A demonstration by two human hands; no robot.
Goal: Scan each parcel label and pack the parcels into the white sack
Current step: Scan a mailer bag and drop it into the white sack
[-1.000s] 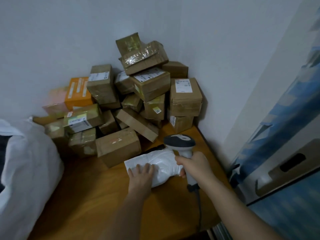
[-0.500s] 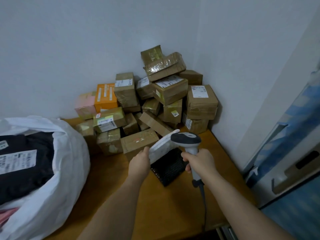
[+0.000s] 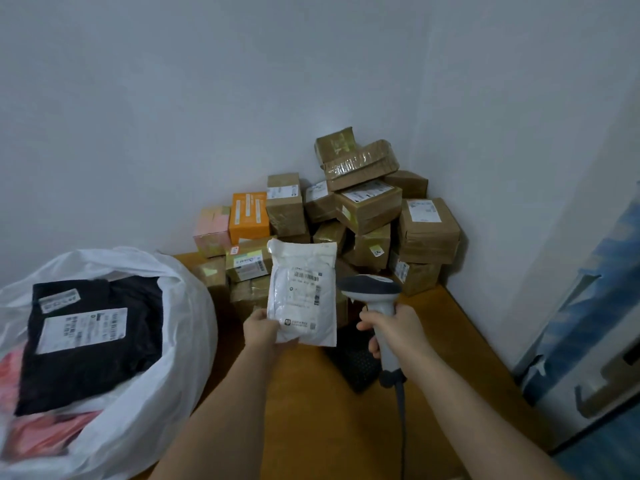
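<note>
My left hand [image 3: 260, 329] grips a white poly-bag parcel [image 3: 303, 292] by its lower left corner and holds it upright above the table, its label facing me. Just to its right, my right hand [image 3: 394, 329] grips the handle of a grey barcode scanner [image 3: 372, 289], whose head sits beside the parcel's right edge. The white sack [image 3: 166, 341] stands open at the left, with a black labelled parcel [image 3: 90, 337] on top of its contents. A heap of brown cardboard parcels [image 3: 367, 209] fills the corner behind.
The wooden table [image 3: 325, 410] carries a black mesh-patterned parcel [image 3: 356, 365] beneath the scanner. Orange [image 3: 249, 214] and pink [image 3: 211, 230] boxes stand at the heap's left. White walls meet behind the heap; a blue-patterned panel [image 3: 595, 306] stands on the right.
My left hand lifted the white parcel off the table and turned it upright, label towards me. The view swung left, bringing the sack into sight. The scanner stays in my right hand.
</note>
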